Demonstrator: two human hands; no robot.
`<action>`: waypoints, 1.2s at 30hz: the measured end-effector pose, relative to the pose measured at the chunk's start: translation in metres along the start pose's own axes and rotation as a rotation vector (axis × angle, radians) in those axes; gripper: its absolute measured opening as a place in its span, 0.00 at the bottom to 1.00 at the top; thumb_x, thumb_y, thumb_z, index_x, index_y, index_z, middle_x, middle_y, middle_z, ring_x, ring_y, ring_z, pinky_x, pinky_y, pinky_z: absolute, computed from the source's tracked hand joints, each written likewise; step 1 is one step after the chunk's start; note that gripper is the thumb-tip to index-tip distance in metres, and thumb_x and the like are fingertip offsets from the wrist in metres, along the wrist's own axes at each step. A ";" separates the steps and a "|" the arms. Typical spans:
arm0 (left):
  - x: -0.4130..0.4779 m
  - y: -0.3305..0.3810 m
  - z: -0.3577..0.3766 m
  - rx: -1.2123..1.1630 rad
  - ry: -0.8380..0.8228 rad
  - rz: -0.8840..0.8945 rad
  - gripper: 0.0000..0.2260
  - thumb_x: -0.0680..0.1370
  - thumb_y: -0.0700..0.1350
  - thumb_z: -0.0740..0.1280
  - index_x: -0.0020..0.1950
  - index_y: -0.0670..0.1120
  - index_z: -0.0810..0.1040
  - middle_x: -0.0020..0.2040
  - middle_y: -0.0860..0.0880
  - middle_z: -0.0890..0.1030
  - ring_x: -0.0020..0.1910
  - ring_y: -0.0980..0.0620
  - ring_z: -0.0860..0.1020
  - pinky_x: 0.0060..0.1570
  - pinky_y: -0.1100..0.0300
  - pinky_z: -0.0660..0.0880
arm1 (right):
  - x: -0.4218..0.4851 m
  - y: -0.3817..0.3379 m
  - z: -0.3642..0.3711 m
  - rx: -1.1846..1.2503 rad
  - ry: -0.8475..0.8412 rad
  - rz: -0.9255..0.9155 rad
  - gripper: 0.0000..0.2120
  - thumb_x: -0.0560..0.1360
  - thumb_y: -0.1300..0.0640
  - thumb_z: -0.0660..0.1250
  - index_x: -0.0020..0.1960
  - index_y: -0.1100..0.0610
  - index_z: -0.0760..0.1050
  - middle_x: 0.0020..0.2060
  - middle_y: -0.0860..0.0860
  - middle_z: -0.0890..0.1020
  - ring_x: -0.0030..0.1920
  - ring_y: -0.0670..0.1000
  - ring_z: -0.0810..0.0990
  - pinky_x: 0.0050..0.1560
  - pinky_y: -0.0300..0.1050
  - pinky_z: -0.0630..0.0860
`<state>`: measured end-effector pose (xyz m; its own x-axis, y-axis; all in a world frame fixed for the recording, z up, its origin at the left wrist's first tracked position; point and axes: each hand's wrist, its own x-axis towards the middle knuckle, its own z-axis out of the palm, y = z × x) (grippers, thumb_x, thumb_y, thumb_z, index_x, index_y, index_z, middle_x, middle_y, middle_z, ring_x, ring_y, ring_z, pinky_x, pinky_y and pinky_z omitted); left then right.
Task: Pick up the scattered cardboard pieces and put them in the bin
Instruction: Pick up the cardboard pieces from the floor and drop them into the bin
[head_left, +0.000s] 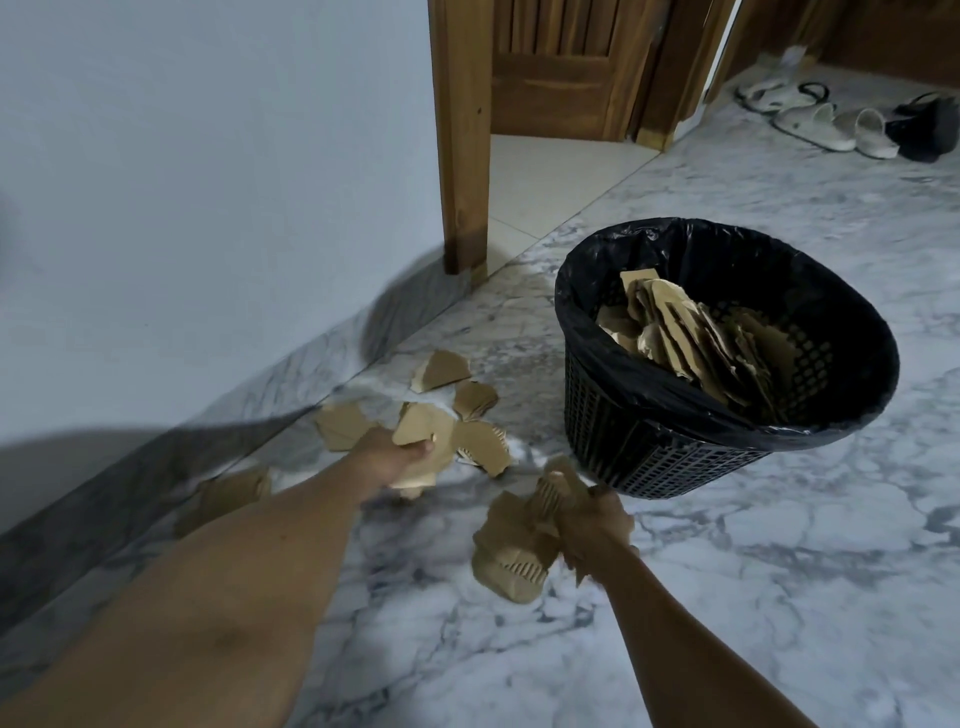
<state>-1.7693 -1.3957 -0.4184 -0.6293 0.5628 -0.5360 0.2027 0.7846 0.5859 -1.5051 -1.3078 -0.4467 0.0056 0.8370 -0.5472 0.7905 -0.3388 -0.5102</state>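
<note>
Left hand (402, 457) grips cardboard scraps (441, 426) at centre frame; right hand (592, 525) clutches a torn bunch (514, 545) lower centre. Loose pieces (441, 370) lie on floor (779, 571). Bin (649, 441) right of centre, part filled.

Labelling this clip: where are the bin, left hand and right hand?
bin (613, 415), head view, side wall.
left hand (401, 456), head view, hand's middle.
right hand (597, 525), head view, hand's middle.

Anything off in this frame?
Torn cardboard pieces lie scattered on the floor by the wall, left of the bin. Left hand and right hand each grip more. Nothing else stands out.
</note>
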 end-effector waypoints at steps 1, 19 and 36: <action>-0.001 0.010 0.006 -0.007 -0.032 0.025 0.29 0.70 0.64 0.71 0.59 0.43 0.80 0.54 0.44 0.82 0.51 0.44 0.80 0.56 0.52 0.76 | 0.000 0.003 -0.005 0.125 0.000 0.001 0.20 0.62 0.53 0.70 0.53 0.50 0.73 0.42 0.54 0.82 0.44 0.60 0.83 0.46 0.60 0.81; -0.019 0.047 0.080 0.614 0.022 0.250 0.30 0.75 0.62 0.67 0.71 0.47 0.70 0.66 0.42 0.68 0.64 0.40 0.66 0.59 0.47 0.68 | -0.050 -0.003 0.003 -0.798 -0.231 -0.581 0.37 0.68 0.38 0.73 0.71 0.51 0.65 0.65 0.53 0.64 0.64 0.58 0.64 0.60 0.58 0.68; -0.059 -0.052 -0.022 -0.294 0.481 -0.110 0.24 0.79 0.56 0.64 0.69 0.41 0.74 0.61 0.39 0.79 0.60 0.40 0.78 0.52 0.54 0.73 | -0.030 -0.068 0.064 -0.700 -0.674 -0.436 0.28 0.49 0.46 0.77 0.44 0.58 0.74 0.46 0.54 0.79 0.55 0.61 0.80 0.61 0.60 0.76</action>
<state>-1.7592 -1.4751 -0.4039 -0.9195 0.2458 -0.3067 -0.0574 0.6879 0.7235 -1.5984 -1.3371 -0.4386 -0.5337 0.3426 -0.7732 0.8196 0.4349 -0.3730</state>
